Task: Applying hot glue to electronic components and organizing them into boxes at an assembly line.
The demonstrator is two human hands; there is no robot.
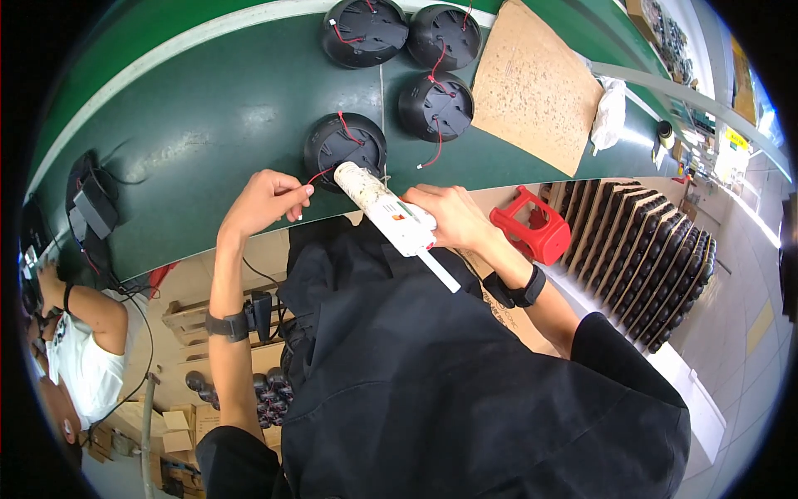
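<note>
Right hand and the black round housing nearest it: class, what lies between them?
The head view shows the white tool, held in the right hand, its barrel overlapping the housing.

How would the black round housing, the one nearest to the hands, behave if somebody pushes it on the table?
The black housing looks like moulded plastic, so it is probably stiff and rather light. Its rounded sides could let it rock on the smooth green table. Its thin red wires appear flexible and may snag.
</note>
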